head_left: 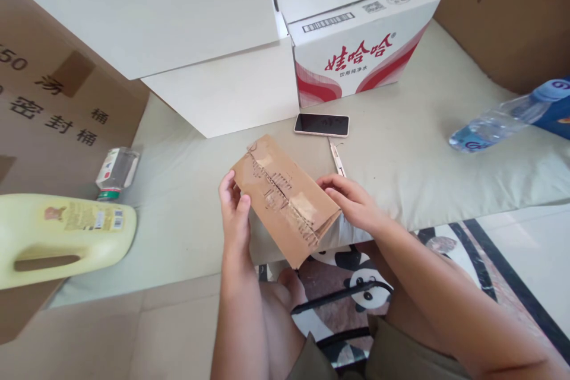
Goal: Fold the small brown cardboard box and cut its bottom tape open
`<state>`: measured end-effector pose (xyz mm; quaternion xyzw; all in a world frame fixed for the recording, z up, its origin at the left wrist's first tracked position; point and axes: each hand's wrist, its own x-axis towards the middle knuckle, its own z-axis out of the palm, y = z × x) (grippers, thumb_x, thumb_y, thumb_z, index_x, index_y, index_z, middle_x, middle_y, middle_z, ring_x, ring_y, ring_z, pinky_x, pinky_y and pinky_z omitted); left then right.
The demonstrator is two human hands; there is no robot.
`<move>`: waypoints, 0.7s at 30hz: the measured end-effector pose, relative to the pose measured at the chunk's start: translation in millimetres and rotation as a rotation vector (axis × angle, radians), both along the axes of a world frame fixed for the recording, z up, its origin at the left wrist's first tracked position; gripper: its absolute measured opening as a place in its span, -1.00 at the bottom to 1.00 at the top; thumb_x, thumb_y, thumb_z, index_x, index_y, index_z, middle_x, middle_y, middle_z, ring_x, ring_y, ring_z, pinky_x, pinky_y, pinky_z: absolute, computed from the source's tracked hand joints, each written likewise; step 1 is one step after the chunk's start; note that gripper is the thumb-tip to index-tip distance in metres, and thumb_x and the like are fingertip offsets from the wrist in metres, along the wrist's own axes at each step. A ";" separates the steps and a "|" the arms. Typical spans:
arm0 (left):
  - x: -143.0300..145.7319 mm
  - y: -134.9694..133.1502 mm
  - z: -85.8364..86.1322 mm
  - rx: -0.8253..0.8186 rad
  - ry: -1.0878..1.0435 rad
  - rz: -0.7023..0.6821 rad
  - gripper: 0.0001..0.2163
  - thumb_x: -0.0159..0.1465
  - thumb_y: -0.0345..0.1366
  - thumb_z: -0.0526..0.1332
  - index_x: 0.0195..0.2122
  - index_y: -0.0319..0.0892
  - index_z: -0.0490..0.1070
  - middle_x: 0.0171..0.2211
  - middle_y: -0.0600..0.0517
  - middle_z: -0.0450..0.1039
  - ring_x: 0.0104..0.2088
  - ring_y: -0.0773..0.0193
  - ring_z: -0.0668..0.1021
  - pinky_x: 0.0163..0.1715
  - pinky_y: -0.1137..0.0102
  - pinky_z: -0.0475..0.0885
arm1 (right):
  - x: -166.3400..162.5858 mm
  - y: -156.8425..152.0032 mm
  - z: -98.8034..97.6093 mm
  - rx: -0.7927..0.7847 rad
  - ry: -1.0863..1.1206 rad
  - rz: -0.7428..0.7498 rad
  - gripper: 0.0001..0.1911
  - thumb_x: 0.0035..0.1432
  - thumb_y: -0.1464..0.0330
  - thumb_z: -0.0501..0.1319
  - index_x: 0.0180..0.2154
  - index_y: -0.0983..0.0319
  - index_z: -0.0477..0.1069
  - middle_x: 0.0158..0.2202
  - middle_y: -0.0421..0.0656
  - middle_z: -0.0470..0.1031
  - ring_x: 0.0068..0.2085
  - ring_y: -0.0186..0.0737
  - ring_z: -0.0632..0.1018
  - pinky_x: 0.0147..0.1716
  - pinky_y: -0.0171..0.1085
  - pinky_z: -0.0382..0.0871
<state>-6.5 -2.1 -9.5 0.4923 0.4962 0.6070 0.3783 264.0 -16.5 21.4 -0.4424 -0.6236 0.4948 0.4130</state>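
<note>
Brown cardboard box [276, 199], one, held between two hands [236, 211] [356, 205], one phone [321, 125] beyond.

My left forearm [238, 314] rises almost straight up from below, bare to the wrist, and my left hand [235, 217] stands upright at its end, fingers curled inward and the thumb pointing up, a little apart from the fingertips. My right forearm [439, 279], bare too, slants in from the lower right with the wrist nearly in line, and my right hand [354, 205] reaches leftward, its visible fingers bent. Both hands are holding, facing each other and well apart.
</note>
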 end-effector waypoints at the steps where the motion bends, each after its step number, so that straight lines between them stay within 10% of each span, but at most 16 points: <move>1: 0.2 0.1 0.2 0.002 -0.002 0.001 -0.30 0.09 0.24 0.39 0.20 0.11 0.32 0.25 -0.10 0.36 0.19 0.02 0.49 0.11 0.16 0.47 | 0.0 0.0 0.0 -0.002 0.001 -0.001 -0.75 0.33 0.23 0.13 -0.13 0.19 0.53 -0.17 -0.10 0.63 -0.11 -0.15 0.61 -0.13 -0.18 0.46; 21: -0.1 -0.5 -1.2 0.004 0.022 0.003 -0.32 0.12 0.25 0.37 0.21 0.14 0.30 0.26 -0.08 0.33 0.20 0.01 0.46 0.13 0.14 0.44 | -0.3 -0.3 0.3 -0.013 -0.011 -0.010 -0.77 0.32 0.26 0.13 -0.15 0.18 0.52 -0.17 -0.10 0.63 -0.11 -0.15 0.60 -0.11 -0.17 0.45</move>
